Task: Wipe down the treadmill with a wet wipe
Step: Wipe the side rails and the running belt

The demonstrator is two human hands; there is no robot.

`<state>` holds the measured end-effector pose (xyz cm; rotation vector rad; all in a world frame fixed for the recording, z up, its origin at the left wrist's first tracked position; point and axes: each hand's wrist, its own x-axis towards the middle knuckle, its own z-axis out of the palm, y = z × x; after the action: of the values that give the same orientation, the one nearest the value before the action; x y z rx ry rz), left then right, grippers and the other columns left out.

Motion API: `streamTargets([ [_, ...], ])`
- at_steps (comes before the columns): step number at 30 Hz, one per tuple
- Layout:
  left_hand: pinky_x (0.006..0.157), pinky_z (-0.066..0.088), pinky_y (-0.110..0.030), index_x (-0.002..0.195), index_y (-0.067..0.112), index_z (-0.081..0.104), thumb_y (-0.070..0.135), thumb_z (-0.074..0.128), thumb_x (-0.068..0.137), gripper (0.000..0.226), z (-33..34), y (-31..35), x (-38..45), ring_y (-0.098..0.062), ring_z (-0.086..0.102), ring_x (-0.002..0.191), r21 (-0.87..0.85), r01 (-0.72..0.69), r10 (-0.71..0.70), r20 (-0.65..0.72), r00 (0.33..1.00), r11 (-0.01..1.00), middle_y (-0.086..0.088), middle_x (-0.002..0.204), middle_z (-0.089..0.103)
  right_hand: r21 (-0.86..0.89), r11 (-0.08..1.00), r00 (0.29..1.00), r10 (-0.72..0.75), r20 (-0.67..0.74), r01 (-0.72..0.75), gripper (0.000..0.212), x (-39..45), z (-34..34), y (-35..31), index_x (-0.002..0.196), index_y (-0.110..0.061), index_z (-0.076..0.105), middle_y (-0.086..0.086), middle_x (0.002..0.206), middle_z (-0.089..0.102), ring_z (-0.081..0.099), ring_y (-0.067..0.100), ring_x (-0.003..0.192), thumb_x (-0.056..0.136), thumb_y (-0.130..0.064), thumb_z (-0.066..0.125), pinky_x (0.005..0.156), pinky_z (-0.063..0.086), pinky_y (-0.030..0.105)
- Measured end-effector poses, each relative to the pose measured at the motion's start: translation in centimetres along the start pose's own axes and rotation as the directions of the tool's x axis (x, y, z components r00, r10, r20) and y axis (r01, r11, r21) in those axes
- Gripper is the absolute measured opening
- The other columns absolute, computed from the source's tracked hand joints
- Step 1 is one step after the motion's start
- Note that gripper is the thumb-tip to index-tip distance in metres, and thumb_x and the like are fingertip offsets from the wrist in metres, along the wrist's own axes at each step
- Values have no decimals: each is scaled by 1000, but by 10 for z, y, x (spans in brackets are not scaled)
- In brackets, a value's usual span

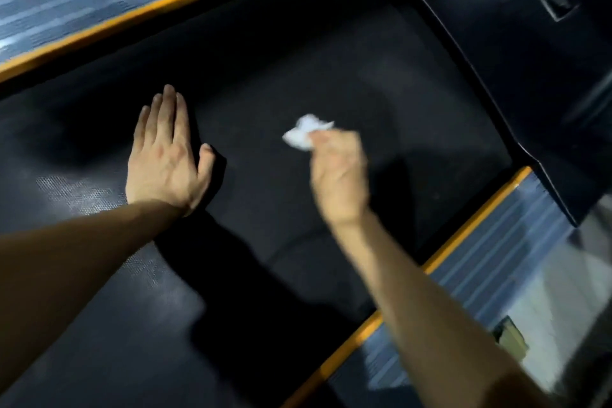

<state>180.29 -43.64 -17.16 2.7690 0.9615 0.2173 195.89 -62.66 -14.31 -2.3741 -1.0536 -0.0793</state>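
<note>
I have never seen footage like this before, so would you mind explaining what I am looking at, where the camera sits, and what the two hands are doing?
This is one picture from a camera worn on a person's head, looking forward and down, so the two bare arms reaching in from the bottom are the wearer's own. The dark surface is a treadmill belt, with yellow-edged side rails on either side and a black housing at the upper right. The left hand has its fingers straight, flat over the belt; it seems to rest there. The right hand, blurred by motion, pinches a crumpled white wipe just above or on the belt. I cannot tell whether the wipe touches it.
</note>
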Motion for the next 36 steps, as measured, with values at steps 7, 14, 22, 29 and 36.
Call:
streamTargets([
  [7, 129, 5, -42, 159, -1, 17, 42, 34, 95, 80, 1, -1, 0, -35, 13, 156, -19, -5, 4, -30, 1000, 1000, -22, 169, 14, 33, 912, 904, -410, 124, 409, 25, -55, -6, -24, 112, -11, 76, 3, 102, 75, 68, 25, 86, 98, -20, 57, 84, 55, 40],
  [14, 129, 7, -44, 159, -2, 17, 43, 33, 96, 79, 3, 0, -2, -36, 14, 156, -7, -26, 25, -50, 998, 1000, -22, 168, 14, -230, 938, 965, 242, -100, -259, 24, -3, -49, 74, 104, -5, 72, 16, 103, 67, 59, 34, 99, 90, 3, 54, 87, 39, 33],
  [22, 129, 7, -44, 159, -3, 17, 40, 34, 96, 79, 4, -2, -2, -38, 15, 155, -5, -40, 40, -66, 997, 999, -24, 167, 15, 60, 977, 950, -213, 228, 205, 24, -85, -34, 9, 108, -4, 75, 13, 103, 72, 66, 33, 92, 91, -7, 58, 86, 55, 46],
  [29, 129, 6, -45, 159, -3, 15, 41, 34, 95, 79, 8, -3, -1, -38, 13, 155, -6, -51, 50, -71, 996, 999, -25, 167, 14, -252, 916, 949, 312, -45, -313, 26, -50, -82, 78, 105, -5, 72, 14, 102, 67, 59, 34, 98, 89, 3, 52, 89, 44, 37],
  [36, 128, 7, -50, 160, 3, 15, 42, 33, 99, 75, 7, 1, -10, -41, 13, 155, 14, -5, 6, -79, 997, 1000, -25, 167, 14, 166, 945, 919, -317, 236, 283, 31, -156, -49, -37, 115, -16, 71, 1, 113, 65, 51, 25, 87, 90, -5, 55, 81, 44, 32],
])
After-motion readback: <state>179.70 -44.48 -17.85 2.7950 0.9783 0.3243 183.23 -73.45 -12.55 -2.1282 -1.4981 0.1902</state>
